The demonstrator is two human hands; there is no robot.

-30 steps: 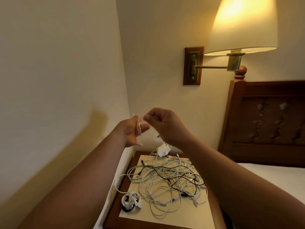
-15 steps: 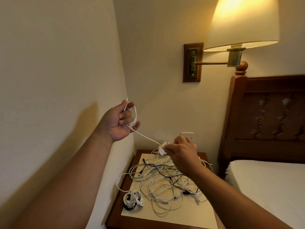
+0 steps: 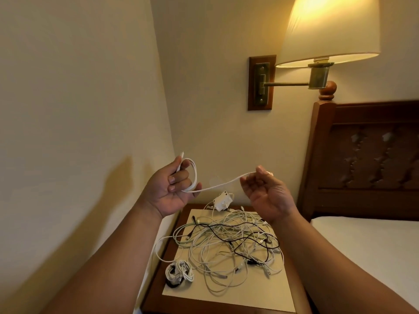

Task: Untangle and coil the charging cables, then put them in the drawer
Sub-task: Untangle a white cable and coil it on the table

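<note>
Your right hand [image 3: 268, 198] has risen, pinching the white cable [image 3: 217, 185]; it runs leftward to your left hand [image 3: 172, 191], whose fingers [image 3: 181, 176] grip 1 loop.

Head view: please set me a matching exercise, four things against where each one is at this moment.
Things:
1. thin white cable
2. small coiled bundle of white cable
3. white plastic adapter box
4. thin black cable

Places:
A. at the far edge of the wooden nightstand
B. stretched between the left hand and the right hand
C. near left corner of the nightstand
D. threaded through the tangled pile of cables

Pairs: 1-B, 2-C, 3-A, 4-D.
</note>
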